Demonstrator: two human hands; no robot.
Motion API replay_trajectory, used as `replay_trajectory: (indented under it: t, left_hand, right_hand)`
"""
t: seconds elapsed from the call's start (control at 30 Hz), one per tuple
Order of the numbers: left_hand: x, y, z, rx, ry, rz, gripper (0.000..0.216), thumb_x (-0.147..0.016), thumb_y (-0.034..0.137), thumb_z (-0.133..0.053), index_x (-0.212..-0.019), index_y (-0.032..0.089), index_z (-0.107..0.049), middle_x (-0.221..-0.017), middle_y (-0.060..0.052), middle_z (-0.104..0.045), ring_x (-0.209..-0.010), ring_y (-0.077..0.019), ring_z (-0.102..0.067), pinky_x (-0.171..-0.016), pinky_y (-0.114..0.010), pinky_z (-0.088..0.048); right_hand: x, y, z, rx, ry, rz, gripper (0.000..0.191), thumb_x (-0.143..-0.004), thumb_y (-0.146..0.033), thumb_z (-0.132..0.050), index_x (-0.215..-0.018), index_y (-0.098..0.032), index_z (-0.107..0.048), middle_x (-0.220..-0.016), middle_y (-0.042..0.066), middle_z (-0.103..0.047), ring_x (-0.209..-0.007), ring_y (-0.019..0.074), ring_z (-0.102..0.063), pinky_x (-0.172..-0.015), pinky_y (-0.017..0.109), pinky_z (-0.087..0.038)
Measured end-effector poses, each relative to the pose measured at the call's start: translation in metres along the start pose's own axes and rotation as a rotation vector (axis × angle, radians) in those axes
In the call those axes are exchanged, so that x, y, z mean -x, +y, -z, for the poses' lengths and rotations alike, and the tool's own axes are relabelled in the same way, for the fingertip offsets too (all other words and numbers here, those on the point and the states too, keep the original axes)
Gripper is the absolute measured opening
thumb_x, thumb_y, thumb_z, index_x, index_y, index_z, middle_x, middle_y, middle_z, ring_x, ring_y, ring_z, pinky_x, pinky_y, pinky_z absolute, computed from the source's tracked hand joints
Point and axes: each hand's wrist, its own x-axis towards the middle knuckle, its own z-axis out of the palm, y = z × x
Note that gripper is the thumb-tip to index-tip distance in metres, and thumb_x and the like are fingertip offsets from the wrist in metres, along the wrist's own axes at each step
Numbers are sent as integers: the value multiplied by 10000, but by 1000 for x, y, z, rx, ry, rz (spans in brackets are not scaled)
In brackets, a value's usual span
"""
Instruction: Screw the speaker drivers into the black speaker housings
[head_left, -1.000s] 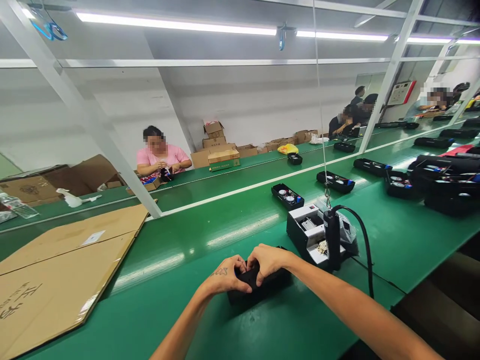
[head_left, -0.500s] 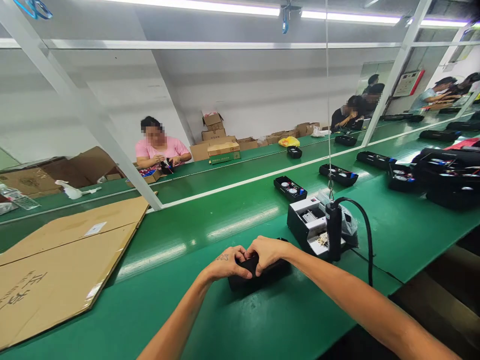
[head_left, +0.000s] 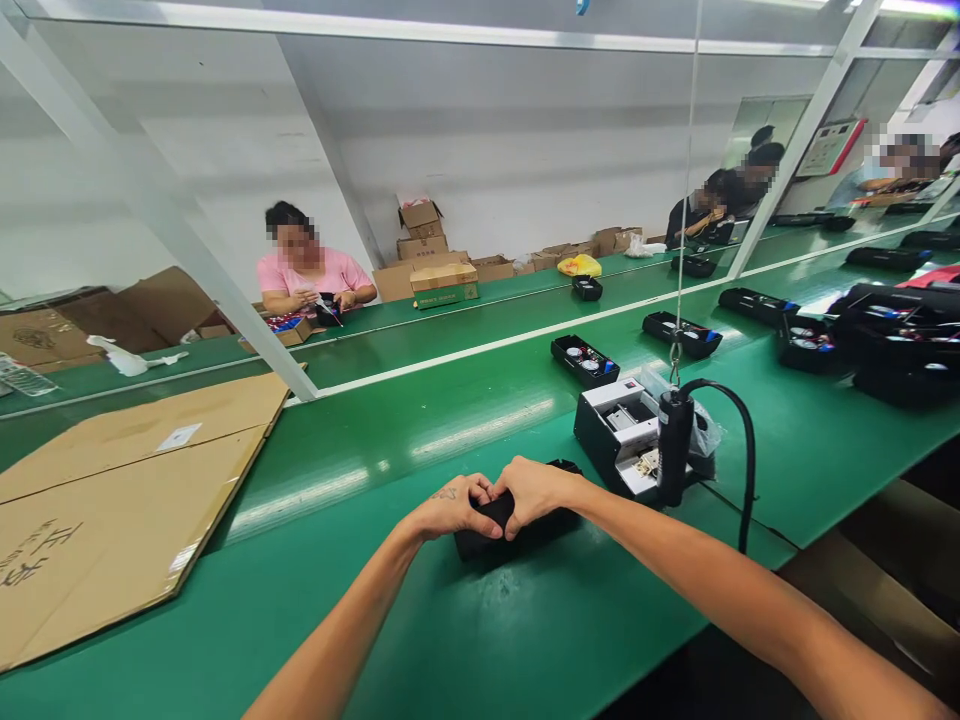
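Premises: electronics assembly workshop, factory type.

Landmark: 1 long green-topped assembly bench.
- On the bench: 1 corded electric screwdriver hung from an overhead line; a row of black parts trays; 1 flattened cardboard sheet.
- Beyond the bench: 1 white-framed clear partition.
- Past the partition: 1 second green bench, with 1 seated co-worker in a pink top.
- Behind the second bench: stacked cardboard cartons along the wall.
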Motion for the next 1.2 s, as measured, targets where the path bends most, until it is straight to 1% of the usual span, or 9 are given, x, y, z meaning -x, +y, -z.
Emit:
replay_trajectory:
  t: [0.27,0.5,0.7,0.87,1.0,1.07,1.1,1.17,1.2]
  left_hand:
    - [-2,-1,2,-3,-25,-14,327,-537,486,-889,-618,226,-708,-1116,21,-707,-1044,-217,-601,-869,-310,-456]
    - [-1,-1,5,3,-41,-19,293,-572,484,-871,-625,237,-723,-1090,25,-700,-1007,-205,-595,-835,-303,-445]
    - [-2,-1,3,15,-30,-33,344,-581,527,-864,-618,228,-698,-1102,17,-683,-1024,-206,-598,-848,-302,-466]
    - [4,-2,-9,0,17,-63,331,-598,474,-882,-604,209,-684,-1107,17,-651,-989,-180,-599,-860,-298,-467]
    - [10,-1,-15,-76,49,-84,299,-637,456,-883,-657,208,-716,-1104,3,-646,-968,-182,-611,-837,-299,-479]
    - [16,3,-22,-136,73,-98,283,-653,433,-883,-677,207,-715,-1115,-5,-649,-961,-193,-623,-860,-331,-496]
    - [20,4,-28,-170,91,-107,263,-655,411,-888,-700,211,-723,-1128,-12,-652,-991,-215,-630,-910,-371,-502]
    - [30,3,-47,-241,136,-132,215,-649,335,-901,-748,227,-743,-1153,-31,-665,-1170,-314,-615,-1085,-508,-445]
    - [36,0,-58,-293,169,-162,196,-650,288,-899,-768,238,-751,-1149,-39,-677,-1292,-379,-563,-1160,-586,-371]
  right_hand:
    - [-1,5,2,-37,-5,56,425,-674,-532,-874,-965,-226,-832,-682,-58,-617,-634,128,-524,-569,258,-332]
    - [1,3,8,-60,-16,42,382,-663,-499,-866,-929,-228,-825,-656,-62,-581,-614,128,-512,-560,257,-325]
    - [0,-3,7,4,-22,-38,444,-662,-579,-852,-977,-266,-841,-748,-21,-701,-701,178,-614,-587,272,-342]
    - [4,-13,-6,64,37,-147,451,-622,-537,-894,-1012,-314,-849,-824,15,-787,-807,247,-719,-642,295,-392]
    - [19,-24,-10,73,52,-106,398,-688,-503,-885,-1025,-299,-835,-823,18,-804,-840,271,-754,-693,318,-452]
    - [39,-30,-13,72,128,3,362,-752,-413,-866,-1087,-286,-811,-907,26,-821,-935,279,-762,-815,350,-507]
    - [54,-32,-15,59,219,54,363,-788,-364,-845,-1138,-283,-790,-993,38,-823,-1011,281,-755,-895,372,-524]
    - [89,-31,-22,6,559,112,423,-858,-313,-792,-1273,-280,-720,-1246,81,-769,-1210,285,-692,-1051,415,-520]
    - [108,-26,-26,-45,827,52,368,-901,-298,-751,-1266,-282,-708,-1268,91,-744,-1217,272,-679,-1061,416,-531]
